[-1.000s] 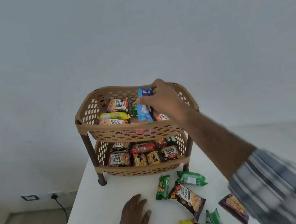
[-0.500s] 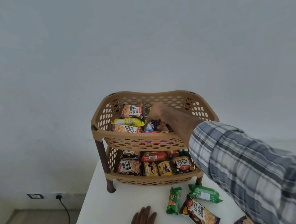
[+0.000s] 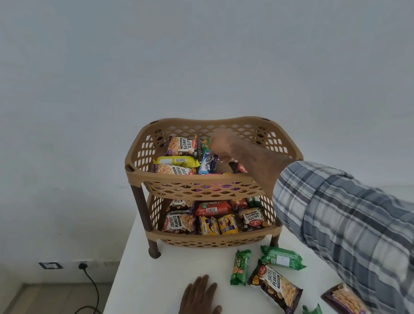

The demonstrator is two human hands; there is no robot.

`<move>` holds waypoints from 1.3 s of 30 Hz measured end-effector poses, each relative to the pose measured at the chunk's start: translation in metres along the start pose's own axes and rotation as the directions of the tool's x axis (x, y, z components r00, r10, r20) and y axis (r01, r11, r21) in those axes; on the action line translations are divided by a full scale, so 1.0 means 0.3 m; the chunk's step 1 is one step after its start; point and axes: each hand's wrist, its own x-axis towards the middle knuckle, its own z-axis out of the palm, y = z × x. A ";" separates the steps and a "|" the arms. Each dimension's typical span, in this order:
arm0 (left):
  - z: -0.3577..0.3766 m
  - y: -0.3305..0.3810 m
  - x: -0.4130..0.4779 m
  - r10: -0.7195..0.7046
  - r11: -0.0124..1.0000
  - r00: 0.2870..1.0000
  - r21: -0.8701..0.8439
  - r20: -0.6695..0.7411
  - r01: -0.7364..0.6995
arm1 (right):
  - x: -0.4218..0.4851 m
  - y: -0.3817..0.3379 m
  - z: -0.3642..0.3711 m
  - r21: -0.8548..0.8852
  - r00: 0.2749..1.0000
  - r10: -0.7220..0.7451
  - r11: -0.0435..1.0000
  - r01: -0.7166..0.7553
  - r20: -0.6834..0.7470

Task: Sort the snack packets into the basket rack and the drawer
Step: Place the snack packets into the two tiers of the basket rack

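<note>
- Head view shows the basket rack point(image 3: 203, 182) standing at the far edge of the desk point(image 3: 143, 291), close to its left edge, with both tiers already well stocked.
- The upper tier holds peanut packets, a yellow packet point(image 3: 175, 160) and a blue packet point(image 3: 208, 163) leaning near the middle. The lower tier point(image 3: 210, 243) carries a row of peanut, red and yellow packets along its front.
- The right hand point(image 3: 221, 146) is inside the upper tier, just above and beside the blue packet. It is blurred, so I cannot tell whether the fingers pinch the packet or have let go.
- The left hand point(image 3: 199, 308) lies flat on the desk near the front edge, fingers straight and close together, holding nothing.
- Left to sort, on the desk in front of the rack: a narrow green packet point(image 3: 240, 267), a wider green packet point(image 3: 281, 257) and a salted peanuts packet point(image 3: 278, 287). A purple packet point(image 3: 343, 301) lies towards the right, and yellow and green ones are cut off at the front edge.
- No drawer is in view, so its share cannot be judged. By the rack alone, the sorting looks well past halfway.
</note>
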 end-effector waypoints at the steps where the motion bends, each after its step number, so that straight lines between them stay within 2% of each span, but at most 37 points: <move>1: -0.002 0.003 -0.001 -0.001 1.000 1.000 -0.004 -0.006 0.001 | -0.006 0.004 -0.008 -0.043 0.998 -0.053 0.998 0.052 -0.026; 4: -0.003 0.004 -0.015 -0.003 1.000 1.000 0.008 -0.023 0.003 | -0.093 0.004 -0.065 0.047 0.973 -0.182 0.981 0.190 -0.142; 7: 0.014 -0.004 -0.030 -0.008 0.999 0.999 0.040 -0.046 0.010 | -0.275 0.038 -0.119 0.158 0.901 -0.275 0.926 0.342 -0.337; 10: 0.017 -0.003 -0.029 0.000 0.999 0.999 0.045 -0.039 0.002 | -0.511 0.173 -0.089 0.225 0.766 -0.238 0.867 0.445 -0.598; 12: -0.001 0.023 -0.021 -0.022 1.000 0.997 -0.016 -0.074 0.021 | -0.669 0.306 -0.017 0.248 0.714 -0.145 0.875 0.415 -0.685; 14: -0.024 0.070 -0.002 -0.054 0.994 0.995 -0.100 -0.084 0.045 | -0.794 0.454 0.091 0.290 0.772 -0.013 0.923 0.254 -0.635; 16: -0.049 0.137 0.041 -0.054 0.984 0.997 -0.173 -0.062 0.043 | -0.890 0.597 0.220 0.339 0.865 0.129 0.939 0.050 -0.485; 19: -0.066 0.232 0.127 -0.035 0.985 0.997 -0.168 0.062 0.045 | -1.005 0.744 0.377 0.353 0.908 0.241 0.929 -0.113 -0.342; 23: -0.059 0.286 0.203 -0.037 0.999 0.982 -0.020 0.184 0.041 | -1.082 0.791 0.470 0.337 0.938 0.249 0.928 -0.159 -0.241; 27: -0.068 0.309 0.209 -0.064 0.997 0.996 0.047 0.063 0.061 | -1.074 0.769 0.495 0.396 0.953 0.234 0.907 -0.143 -0.192; 29: -0.081 0.306 0.175 -0.146 0.987 0.989 -0.060 0.014 0.147 | -1.062 0.734 0.492 0.423 0.962 0.220 0.896 -0.135 -0.161; 30: -0.091 0.302 0.153 -0.209 0.962 0.978 -0.178 0.007 0.207 | -1.058 0.708 0.482 0.434 0.967 0.215 0.891 -0.136 -0.139; 32: -0.127 0.301 0.110 -0.316 0.827 0.949 -0.483 0.022 0.287 | -1.043 0.652 0.464 0.468 0.978 0.191 0.874 -0.130 -0.085; 34: -0.190 0.322 0.075 -0.328 0.663 0.945 -0.710 0.010 0.238 | -1.016 0.585 0.448 0.512 0.986 0.168 0.848 -0.138 -0.014; 37: -0.306 0.390 0.040 -0.277 0.451 0.961 -0.882 0.011 0.140 | -0.965 0.470 0.420 0.625 0.988 0.140 0.766 -0.150 0.066; 39: -0.370 0.421 0.031 -0.239 0.349 0.971 -0.932 0.016 0.102 | -0.933 0.404 0.387 0.678 0.994 0.098 0.728 -0.098 0.039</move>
